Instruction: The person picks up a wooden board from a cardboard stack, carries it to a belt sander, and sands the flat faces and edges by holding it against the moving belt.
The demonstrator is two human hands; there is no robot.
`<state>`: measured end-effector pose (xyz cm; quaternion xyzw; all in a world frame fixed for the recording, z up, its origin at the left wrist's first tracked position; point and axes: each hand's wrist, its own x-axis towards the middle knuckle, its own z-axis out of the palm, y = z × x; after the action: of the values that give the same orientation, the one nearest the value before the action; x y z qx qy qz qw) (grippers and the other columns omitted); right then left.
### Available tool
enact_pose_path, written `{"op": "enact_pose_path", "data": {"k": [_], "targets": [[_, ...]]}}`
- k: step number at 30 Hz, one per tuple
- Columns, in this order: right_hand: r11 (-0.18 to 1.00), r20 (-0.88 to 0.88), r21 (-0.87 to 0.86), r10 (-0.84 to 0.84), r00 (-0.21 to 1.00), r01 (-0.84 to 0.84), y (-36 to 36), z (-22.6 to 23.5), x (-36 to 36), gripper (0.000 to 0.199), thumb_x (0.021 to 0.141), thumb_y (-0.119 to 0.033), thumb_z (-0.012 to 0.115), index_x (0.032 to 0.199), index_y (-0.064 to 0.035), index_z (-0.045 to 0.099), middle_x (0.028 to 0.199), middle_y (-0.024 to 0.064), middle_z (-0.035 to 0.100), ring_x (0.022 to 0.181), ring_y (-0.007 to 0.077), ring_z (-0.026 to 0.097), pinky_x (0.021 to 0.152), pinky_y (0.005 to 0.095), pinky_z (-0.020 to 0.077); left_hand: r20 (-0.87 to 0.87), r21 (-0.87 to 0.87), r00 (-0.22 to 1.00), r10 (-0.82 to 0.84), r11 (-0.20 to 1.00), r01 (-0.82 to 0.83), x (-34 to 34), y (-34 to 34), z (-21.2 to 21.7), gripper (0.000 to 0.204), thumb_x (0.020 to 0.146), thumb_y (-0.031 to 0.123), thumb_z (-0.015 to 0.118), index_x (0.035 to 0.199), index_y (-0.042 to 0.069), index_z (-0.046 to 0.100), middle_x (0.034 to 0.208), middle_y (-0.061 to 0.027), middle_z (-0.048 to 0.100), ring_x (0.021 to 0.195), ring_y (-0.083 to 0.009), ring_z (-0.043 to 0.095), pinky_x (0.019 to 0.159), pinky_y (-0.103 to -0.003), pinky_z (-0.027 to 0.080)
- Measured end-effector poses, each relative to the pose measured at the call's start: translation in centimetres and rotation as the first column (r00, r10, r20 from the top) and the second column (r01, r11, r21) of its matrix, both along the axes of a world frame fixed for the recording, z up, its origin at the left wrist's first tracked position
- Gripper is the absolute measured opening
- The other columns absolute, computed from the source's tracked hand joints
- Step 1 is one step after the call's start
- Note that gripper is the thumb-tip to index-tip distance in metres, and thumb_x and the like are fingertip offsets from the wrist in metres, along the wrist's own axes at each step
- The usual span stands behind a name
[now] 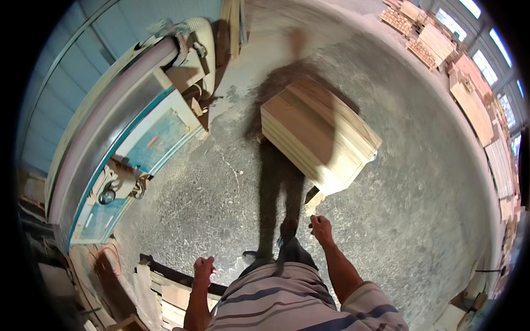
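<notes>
In front of me a stack of wooden panels (301,124) stands low above the floor on wooden supports (314,198). My right hand (321,229) hangs in the air just short of the stack's near end, fingers curled, with no object showing in it. Farther left, my left hand (204,269) is also loosely closed, held near my side above some wood pieces. Neither hand touches the stack. My shadow falls across the floor and over part of the panels.
A long machine (130,121) with a blue-and-white body and handwheels stands on the left, with a ribbed hose (205,55) at its far end. Wood pieces (174,300) lie at lower left. Stacks of timber (472,105) line the far right. Grey concrete floor (419,220) surrounds the panels.
</notes>
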<state>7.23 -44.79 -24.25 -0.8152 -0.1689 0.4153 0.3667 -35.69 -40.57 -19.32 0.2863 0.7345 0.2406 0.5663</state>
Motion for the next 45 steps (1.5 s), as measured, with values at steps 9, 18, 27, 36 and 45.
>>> {"op": "enact_pose_path", "data": {"k": [9,18,27,36,45], "targets": [[0.997,0.062,-0.035,0.072,0.995,-0.07,-1.9,1.7,-6.7,0.032,0.085,-0.028,0.055,0.085,0.0034,0.06,0.068,0.0099,0.063,0.049,0.0144,0.054,0.045,0.0273,0.0463,0.066,-0.016,0.976,0.207,0.978,-0.206,-11.4,-6.2,-4.1,0.024,0.075,0.016,0.062,0.068,0.006,0.041,0.053,-0.0046,0.042,0.04,-0.0143,0.045,0.036,-0.029,0.036],[0.938,-0.039,0.043,0.346,0.937,-0.345,4.8,-0.7,-11.9,0.022,0.085,-0.022,0.051,0.078,-0.0012,0.057,0.073,0.0095,0.06,0.05,0.0172,0.053,0.042,0.0303,0.0427,-0.051,-0.13,0.912,0.408,0.902,-0.411,-15.6,-12.8,-4.4,0.02,0.077,0.019,0.06,0.068,0.002,0.056,0.056,-0.0092,0.054,0.045,-0.0201,0.051,0.042,-0.035,0.04],[0.619,-0.137,-0.149,0.759,0.636,-0.771,17.2,-4.0,-25.4,0.029,0.086,-0.026,0.052,0.087,0.0021,0.056,0.069,0.0107,0.059,0.047,0.0142,0.049,0.043,0.0297,0.0415,-0.081,-0.163,0.546,0.834,0.529,-0.833,-16.2,-21.5,-4.7,0.03,0.079,0.026,0.065,0.077,-0.001,0.053,0.056,-0.0109,0.056,0.045,-0.0168,0.053,0.04,-0.028,0.043],[0.11,-0.188,-0.061,0.975,0.119,-0.992,27.5,-2.0,-50.6,0.032,0.088,-0.033,0.054,0.096,-0.0019,0.057,0.072,0.004,0.061,0.049,0.0094,0.047,0.045,0.0238,0.0404,-0.079,-0.063,0.197,0.977,0.193,-0.979,-17.5,-21.0,0.5,0.028,0.078,0.023,0.064,0.075,0.0,0.05,0.057,-0.0085,0.054,0.047,-0.0172,0.053,0.041,-0.029,0.042],[-0.08,-0.256,-0.013,0.964,-0.074,-0.997,26.6,-2.7,-67.0,0.024,0.09,-0.028,0.054,0.092,-0.0039,0.053,0.07,0.0035,0.055,0.052,0.0094,0.045,0.049,0.0217,0.0419,0.014,-0.141,-0.151,0.988,-0.148,-0.979,-18.5,-23.7,-2.8,0.022,0.077,0.013,0.066,0.072,0.006,0.046,0.056,-0.0054,0.05,0.045,-0.0161,0.052,0.039,-0.029,0.04]]}}
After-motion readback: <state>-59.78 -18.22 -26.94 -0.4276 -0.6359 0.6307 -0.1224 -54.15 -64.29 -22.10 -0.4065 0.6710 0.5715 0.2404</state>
